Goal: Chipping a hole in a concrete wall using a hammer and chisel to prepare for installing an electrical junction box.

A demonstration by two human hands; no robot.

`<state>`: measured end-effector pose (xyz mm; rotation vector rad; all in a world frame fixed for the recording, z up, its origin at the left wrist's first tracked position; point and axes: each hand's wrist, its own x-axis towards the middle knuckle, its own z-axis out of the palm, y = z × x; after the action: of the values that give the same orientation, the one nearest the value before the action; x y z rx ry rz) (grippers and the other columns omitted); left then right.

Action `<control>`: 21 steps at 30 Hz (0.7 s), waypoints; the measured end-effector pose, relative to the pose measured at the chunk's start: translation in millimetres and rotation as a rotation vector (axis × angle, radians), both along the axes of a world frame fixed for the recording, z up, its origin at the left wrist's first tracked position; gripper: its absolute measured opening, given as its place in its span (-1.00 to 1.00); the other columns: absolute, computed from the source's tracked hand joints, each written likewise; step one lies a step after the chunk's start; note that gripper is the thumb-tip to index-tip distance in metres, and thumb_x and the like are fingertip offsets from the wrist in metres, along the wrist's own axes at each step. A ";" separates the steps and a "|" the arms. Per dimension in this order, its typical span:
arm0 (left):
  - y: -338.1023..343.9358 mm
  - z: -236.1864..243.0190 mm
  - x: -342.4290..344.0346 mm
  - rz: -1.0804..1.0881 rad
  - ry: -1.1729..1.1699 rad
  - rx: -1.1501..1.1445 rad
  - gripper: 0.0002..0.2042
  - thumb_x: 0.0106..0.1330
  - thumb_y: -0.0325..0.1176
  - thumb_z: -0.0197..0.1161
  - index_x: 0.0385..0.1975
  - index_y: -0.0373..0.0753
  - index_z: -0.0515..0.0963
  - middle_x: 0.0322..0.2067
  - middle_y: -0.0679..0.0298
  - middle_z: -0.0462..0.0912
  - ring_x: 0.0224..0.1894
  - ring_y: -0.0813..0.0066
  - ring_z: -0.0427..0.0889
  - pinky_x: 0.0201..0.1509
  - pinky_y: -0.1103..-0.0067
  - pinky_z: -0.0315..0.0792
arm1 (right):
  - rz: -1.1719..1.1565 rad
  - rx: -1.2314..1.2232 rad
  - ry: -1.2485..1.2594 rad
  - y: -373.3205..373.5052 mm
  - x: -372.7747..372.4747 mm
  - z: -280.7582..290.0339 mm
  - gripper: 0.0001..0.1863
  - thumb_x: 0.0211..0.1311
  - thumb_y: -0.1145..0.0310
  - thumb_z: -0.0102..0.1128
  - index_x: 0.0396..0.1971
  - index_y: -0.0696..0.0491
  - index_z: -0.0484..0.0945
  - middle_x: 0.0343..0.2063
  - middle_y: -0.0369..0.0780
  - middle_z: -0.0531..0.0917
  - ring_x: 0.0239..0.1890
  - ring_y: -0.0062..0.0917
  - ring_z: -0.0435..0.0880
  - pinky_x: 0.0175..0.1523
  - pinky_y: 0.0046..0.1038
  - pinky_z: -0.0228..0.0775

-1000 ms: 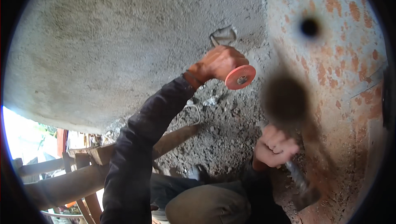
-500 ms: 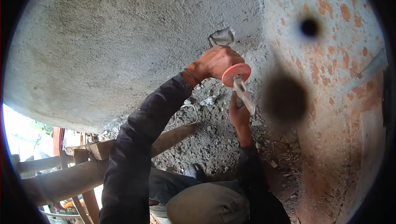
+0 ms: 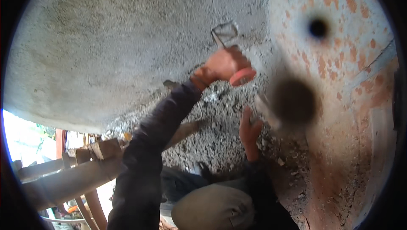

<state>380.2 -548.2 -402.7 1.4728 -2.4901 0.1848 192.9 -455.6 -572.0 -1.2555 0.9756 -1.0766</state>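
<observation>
My left hand point(image 3: 225, 65) is wrapped round a chisel point(image 3: 218, 39) with a round pink-red hand guard point(image 3: 243, 77). The chisel's far end reaches into a shallow hollow point(image 3: 229, 30) in the rough grey wall point(image 3: 127, 43). Below and to the right, my right hand point(image 3: 250, 133) grips a hammer, its fingers partly smeared by motion. The hammer head point(image 3: 267, 112) is blurred and apart from the chisel guard. A dark round spot in the picture hides part of the hammer, and most of its handle does not show.
Rubble and loose grit point(image 3: 212, 141) cover the ground between my arms and the wall. At right stands a wall with flaking pale paint point(image 3: 339, 69). Wooden poles and a timber block point(image 3: 105, 148) lie at lower left. My bent knee point(image 3: 212, 209) is at the bottom.
The hammer has moved off the chisel guard, down and to the right. My right hand has dropped slightly. The chisel guard has tilted, and the view has shifted a little.
</observation>
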 end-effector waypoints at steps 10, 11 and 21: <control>-0.2 -40.4 7.8 -0.086 -0.015 0.027 -0.86 0.06 -0.26 0.30 -0.50 -0.09 0.48 -0.59 0.39 0.49 -0.48 0.42 0.55 -0.32 0.49 0.48 | -0.093 0.403 -0.392 -9.0 -23.3 -13.4 -0.71 0.34 0.34 0.15 -0.52 0.01 0.25 -0.65 -0.46 0.27 -0.63 -0.79 0.24 -0.58 -0.62 0.10; -0.3 -31.6 11.6 -0.100 -0.032 0.024 -0.86 0.04 -0.27 0.31 -0.49 -0.10 0.49 -0.59 0.39 0.50 -0.47 0.40 0.55 -0.31 0.48 0.47 | -0.090 0.403 -0.393 -10.1 -23.3 -6.3 -0.71 0.34 0.34 0.15 -0.52 0.01 0.25 -0.65 -0.46 0.27 -0.63 -0.79 0.24 -0.58 -0.62 0.10; -7.7 -17.2 20.6 -0.114 0.011 -0.029 -0.84 -0.03 -0.28 0.34 -0.48 -0.11 0.52 -0.57 0.37 0.52 -0.43 0.32 0.57 -0.30 0.43 0.48 | 0.172 -0.192 -0.643 -40.5 -53.5 60.3 -0.56 0.36 0.32 -0.04 -0.77 -0.07 0.15 -0.81 -0.40 0.23 -0.74 -0.72 0.17 -0.69 -0.59 -0.06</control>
<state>400.8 -555.9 -419.9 1.3127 -2.5431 0.1903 139.4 -496.1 -511.7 -1.0142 0.2775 -1.3393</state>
